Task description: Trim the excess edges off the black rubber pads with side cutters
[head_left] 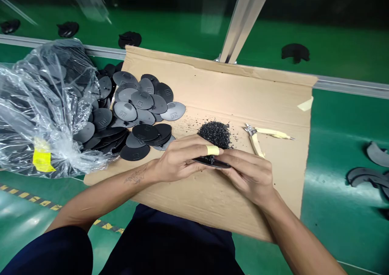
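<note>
Between both hands, over the cardboard, is a thin black oval plastic disc [212,162], tilted nearly edge-on to me. My left hand [185,157], with yellow tape around one finger, pinches its left side. Fingers of my right hand [249,170] close on its right side. A small raised piece shows on the disc's upper face, partly covered by fingers. Just beyond the hands sits a heap of small black plastic bits [215,134]. To its right lie side cutters [254,137] with pale yellow handles, their jaws pointing left and away.
Many similar black discs [142,100] are piled on the left of the cardboard sheet [243,92]. A clear plastic bag [45,105] with a yellow label bulges beside them. Curved black parts [369,175] rest on the green surface at right. A metal frame post [244,22] rises behind.
</note>
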Action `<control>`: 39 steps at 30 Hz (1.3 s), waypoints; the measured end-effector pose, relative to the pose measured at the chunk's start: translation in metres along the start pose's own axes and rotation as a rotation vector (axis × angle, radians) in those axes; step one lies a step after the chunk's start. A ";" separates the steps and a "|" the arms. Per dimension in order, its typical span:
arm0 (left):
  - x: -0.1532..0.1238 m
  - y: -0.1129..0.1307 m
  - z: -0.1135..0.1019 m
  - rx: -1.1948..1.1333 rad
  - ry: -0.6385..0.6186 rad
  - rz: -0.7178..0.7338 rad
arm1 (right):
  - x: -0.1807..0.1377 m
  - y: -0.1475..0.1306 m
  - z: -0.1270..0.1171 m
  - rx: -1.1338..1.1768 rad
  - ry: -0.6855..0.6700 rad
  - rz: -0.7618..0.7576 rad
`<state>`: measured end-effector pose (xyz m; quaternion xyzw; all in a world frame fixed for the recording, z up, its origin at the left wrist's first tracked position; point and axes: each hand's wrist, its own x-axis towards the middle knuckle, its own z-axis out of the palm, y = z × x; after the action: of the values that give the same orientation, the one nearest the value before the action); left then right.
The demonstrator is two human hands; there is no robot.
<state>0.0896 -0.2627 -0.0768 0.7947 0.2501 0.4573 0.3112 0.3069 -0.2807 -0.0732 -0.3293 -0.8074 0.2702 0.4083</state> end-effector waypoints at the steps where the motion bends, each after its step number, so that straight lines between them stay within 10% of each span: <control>1: 0.000 0.000 0.001 0.007 0.017 -0.015 | 0.002 0.000 -0.004 -0.011 -0.031 -0.008; 11: 0.002 -0.003 0.000 0.194 0.180 -0.039 | -0.007 0.046 -0.075 -0.712 -0.169 0.260; 21: 0.002 -0.003 0.001 0.181 0.146 -0.054 | 0.014 -0.004 -0.043 -0.150 -0.095 0.239; 39: -0.001 0.001 0.002 0.105 0.062 -0.037 | 0.008 0.002 -0.030 -0.243 -0.119 -0.039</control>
<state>0.0915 -0.2647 -0.0775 0.7905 0.2980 0.4621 0.2698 0.3286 -0.2683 -0.0551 -0.3438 -0.8632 0.1815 0.3221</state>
